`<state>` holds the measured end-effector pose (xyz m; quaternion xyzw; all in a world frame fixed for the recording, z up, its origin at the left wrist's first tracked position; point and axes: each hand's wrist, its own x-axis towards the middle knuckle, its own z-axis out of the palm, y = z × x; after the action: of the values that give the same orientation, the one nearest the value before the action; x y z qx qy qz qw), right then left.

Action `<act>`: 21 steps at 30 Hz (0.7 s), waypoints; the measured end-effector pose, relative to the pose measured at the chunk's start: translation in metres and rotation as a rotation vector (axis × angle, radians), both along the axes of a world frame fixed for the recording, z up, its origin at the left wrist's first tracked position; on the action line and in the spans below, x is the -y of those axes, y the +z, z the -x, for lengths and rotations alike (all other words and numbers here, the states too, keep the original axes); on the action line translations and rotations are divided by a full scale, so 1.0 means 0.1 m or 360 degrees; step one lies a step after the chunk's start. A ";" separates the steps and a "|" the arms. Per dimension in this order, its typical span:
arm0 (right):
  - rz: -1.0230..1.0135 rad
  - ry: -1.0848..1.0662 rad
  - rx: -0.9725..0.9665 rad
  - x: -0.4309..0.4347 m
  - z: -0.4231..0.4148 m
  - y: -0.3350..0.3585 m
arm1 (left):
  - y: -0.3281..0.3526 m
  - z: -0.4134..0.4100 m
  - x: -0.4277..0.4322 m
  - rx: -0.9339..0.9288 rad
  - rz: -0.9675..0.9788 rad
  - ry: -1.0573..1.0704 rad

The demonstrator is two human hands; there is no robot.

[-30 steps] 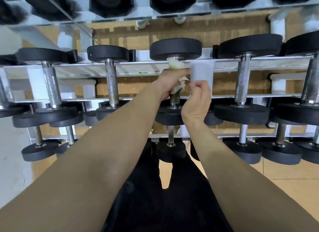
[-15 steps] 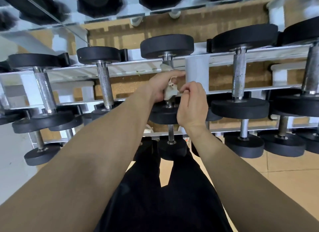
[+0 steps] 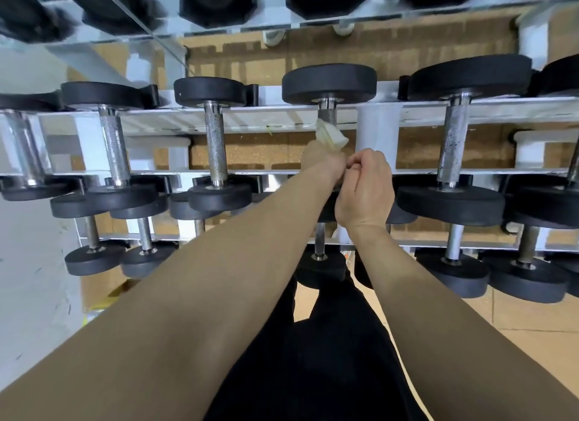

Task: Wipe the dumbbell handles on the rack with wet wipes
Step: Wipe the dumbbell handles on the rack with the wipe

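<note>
A crumpled, pale wet wipe (image 3: 330, 137) sticks out of the left hand (image 3: 324, 160), which is curled round it on the steel handle (image 3: 327, 107) of the middle dumbbell (image 3: 329, 82), whose round matte-black heads sit on the white metal rack (image 3: 282, 117). The right hand (image 3: 365, 189) is curled against the left and hides the handle's near end; whether it pinches the wipe cannot be told. A neighbouring dumbbell (image 3: 216, 148) shows a knurled grip.

The person wears black trousers (image 3: 329, 358), plain and matte, with soft creases running down both legs. The left forearm (image 3: 194, 311) and right forearm (image 3: 438, 311) are bare right to the picture's edge, and the left hand (image 3: 322, 164) and right hand (image 3: 365, 189) are bare too
</note>
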<state>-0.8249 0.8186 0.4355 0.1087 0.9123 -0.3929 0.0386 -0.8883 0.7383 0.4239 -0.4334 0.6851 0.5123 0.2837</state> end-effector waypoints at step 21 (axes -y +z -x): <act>-0.0018 0.0040 -0.0042 0.00 -0.01 -0.01 | 0.06 0.41 0.24 -0.0192 -0.0935 0.0455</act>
<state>-0.8238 0.8183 0.4341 0.0923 0.9163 -0.3885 0.0309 -0.9290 0.7147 0.4299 -0.3938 0.4560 0.7472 0.2807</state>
